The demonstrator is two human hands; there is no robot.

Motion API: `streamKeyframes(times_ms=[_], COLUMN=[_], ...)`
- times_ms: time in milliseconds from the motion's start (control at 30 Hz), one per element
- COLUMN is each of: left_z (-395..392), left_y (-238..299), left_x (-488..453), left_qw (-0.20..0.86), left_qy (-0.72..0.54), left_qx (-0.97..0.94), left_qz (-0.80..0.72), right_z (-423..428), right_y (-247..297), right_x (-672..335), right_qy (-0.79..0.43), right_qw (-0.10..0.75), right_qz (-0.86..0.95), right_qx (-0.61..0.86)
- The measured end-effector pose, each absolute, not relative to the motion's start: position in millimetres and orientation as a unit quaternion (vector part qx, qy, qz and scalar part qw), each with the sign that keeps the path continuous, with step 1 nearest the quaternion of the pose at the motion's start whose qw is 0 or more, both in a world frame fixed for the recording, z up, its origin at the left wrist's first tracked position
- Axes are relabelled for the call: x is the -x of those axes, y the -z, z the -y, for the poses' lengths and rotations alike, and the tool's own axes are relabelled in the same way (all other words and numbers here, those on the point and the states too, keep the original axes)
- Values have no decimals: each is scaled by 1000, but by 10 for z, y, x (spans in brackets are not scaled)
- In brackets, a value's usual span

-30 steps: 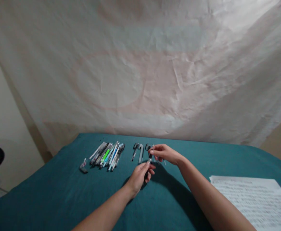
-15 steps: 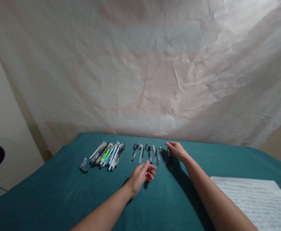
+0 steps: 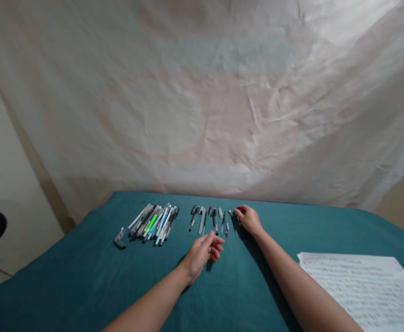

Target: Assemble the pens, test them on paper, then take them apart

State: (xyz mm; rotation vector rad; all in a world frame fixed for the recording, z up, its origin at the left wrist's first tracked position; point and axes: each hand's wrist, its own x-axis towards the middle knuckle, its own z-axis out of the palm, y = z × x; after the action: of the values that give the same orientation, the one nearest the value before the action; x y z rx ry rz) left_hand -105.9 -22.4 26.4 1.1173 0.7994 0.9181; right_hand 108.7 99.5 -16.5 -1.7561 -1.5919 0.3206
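Note:
My left hand (image 3: 202, 254) rests on the cloth in front of the row, fingers loosely curled but apart, holding nothing. My right hand (image 3: 248, 218) is at the right end of the row, thumb and fingertips pinched together low over the cloth. What sits between them is too small and shaded to make out. Pens and pen parts lie spaced out in a row: a dark capped pen (image 3: 193, 218), a clear pen barrel (image 3: 202, 222), a black pen (image 3: 215, 221) and small slim pieces (image 3: 226, 229) nearest my right hand.
Left of the row lies a bundle of many pens (image 3: 153, 224), one bright green. A small grey-and-clear object (image 3: 120, 240) lies beside it. Written paper sheets (image 3: 354, 286) cover the front right of the green tablecloth (image 3: 84, 276). A hanging sheet (image 3: 188, 115) rises behind.
My right hand has shifted slightly left, lower over the cloth, and its fingers now hide the dark piece seen under it before. My left hand has stayed in place.

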Motion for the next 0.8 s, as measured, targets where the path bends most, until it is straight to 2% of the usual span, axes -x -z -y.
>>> streamKeyframes(times_ms=[400, 800], left_z=[224, 227], left_y=[-255, -238], left_x=[1050, 1051], left_qw=[669, 642], left_qy=[-405, -388], left_qx=[-510, -555], left_qz=[-359, -359], right_z=[-928, -870], right_y=[146, 129], right_x=[-1017, -1000], right_qy=[-56, -48], right_qw=[316, 303], right_qz=[634, 646], right_qx=[703, 699])
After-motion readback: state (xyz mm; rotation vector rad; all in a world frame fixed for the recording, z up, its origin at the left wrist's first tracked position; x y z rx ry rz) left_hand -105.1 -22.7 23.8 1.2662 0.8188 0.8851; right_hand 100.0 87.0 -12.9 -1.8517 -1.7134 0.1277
